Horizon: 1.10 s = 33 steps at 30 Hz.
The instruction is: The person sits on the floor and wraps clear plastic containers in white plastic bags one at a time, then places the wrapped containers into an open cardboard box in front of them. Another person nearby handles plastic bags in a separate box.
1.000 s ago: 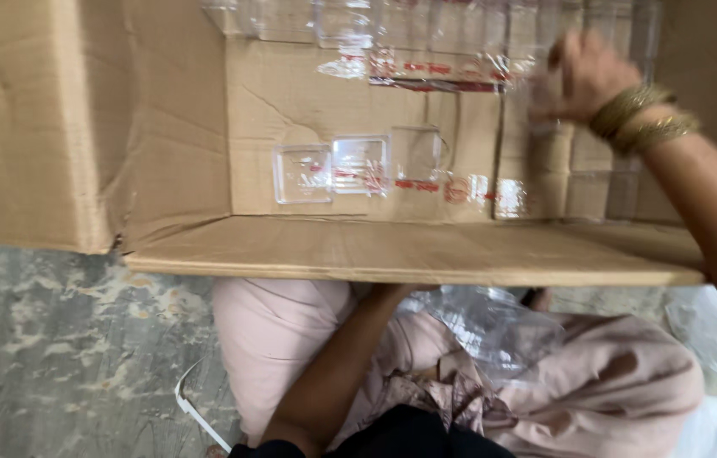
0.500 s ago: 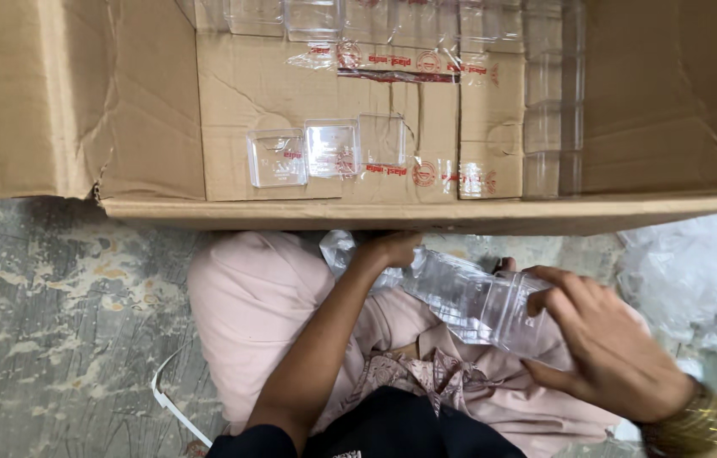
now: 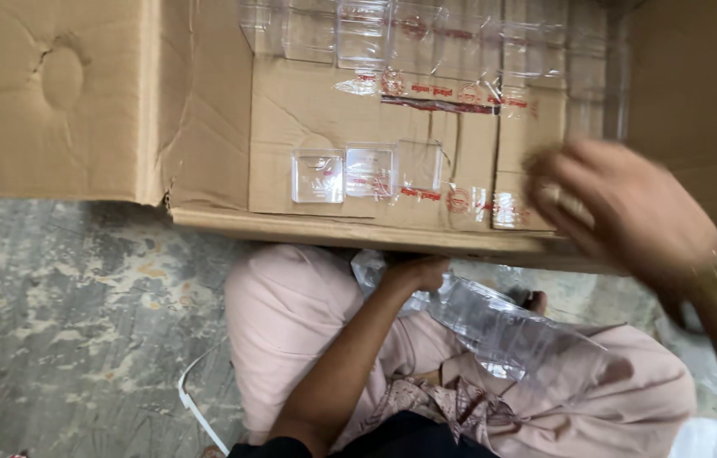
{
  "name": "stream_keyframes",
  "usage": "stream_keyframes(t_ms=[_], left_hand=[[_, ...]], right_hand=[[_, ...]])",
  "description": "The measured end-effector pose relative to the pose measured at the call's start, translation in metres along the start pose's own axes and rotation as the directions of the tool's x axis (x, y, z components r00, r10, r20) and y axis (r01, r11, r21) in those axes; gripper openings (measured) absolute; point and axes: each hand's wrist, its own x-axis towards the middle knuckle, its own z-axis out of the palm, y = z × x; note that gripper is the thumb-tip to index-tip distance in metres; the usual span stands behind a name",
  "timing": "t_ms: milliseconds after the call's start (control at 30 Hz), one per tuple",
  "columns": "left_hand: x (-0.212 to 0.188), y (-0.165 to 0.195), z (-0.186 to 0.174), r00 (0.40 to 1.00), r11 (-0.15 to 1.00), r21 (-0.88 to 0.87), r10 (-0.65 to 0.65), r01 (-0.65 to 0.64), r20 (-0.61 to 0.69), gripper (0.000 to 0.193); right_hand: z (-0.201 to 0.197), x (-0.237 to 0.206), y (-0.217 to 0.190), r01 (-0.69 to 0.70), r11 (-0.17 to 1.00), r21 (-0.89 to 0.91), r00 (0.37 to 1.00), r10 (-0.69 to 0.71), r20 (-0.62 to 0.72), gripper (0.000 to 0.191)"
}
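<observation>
Clear plastic containers (image 3: 343,174) are sitting on the cardboard box (image 3: 206,110) floor, left of and beyond our left hand (image 3: 416,273). That hand is curling loosely on the near end of a stack of clear containers (image 3: 503,326) lying across our lap; we cannot tell if it is gripping. Further right, our right hand (image 3: 621,212) is blurring over the box, fingers spread, holding nothing we can make out.

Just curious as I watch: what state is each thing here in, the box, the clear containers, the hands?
cardboard box: open, flaps out, dented.
small clear containers: side by side on the box floor.
stacked clear containers: lying on the lap.
left hand: resting at the stack's end.
right hand: blurred, fingers spread over the box; whether it holds anything is unclear.
</observation>
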Motion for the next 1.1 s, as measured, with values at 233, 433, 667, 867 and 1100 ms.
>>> stream_keyframes(t_ms=[233, 433, 667, 867, 1100], left_hand=[[0.001, -0.022, 0.024, 0.961, 0.998, -0.065, -0.01, -0.009, -0.275, 0.048], [0.015, -0.044, 0.08, 0.895, 0.931, -0.327, -0.001, -0.161, -0.446, 0.053], [0.016, -0.039, 0.09, 0.867, 0.824, -0.494, -0.008, -0.276, -0.497, 0.061], [0.007, -0.027, 0.089, 0.859, 0.669, -0.648, -0.028, -0.364, -0.511, 0.068], [0.016, -0.036, 0.104, 0.844, 0.902, -0.343, 0.044, -0.264, -0.535, 0.068]], right_hand=[[0.112, 0.163, 0.037, 0.195, 0.978, -0.07, 0.904, -0.152, 0.398, 0.078], [0.182, 0.137, 0.028, 0.153, 0.96, -0.236, 0.951, -0.078, 0.298, 0.077], [0.171, 0.159, 0.031, 0.058, 0.998, -0.021, 0.981, -0.054, 0.185, 0.077], [0.19, 0.154, 0.018, 0.089, 0.985, -0.149, 0.987, -0.067, 0.149, 0.082], [0.192, 0.176, 0.022, 0.241, 0.966, 0.094, 0.967, -0.231, -0.11, 0.062]])
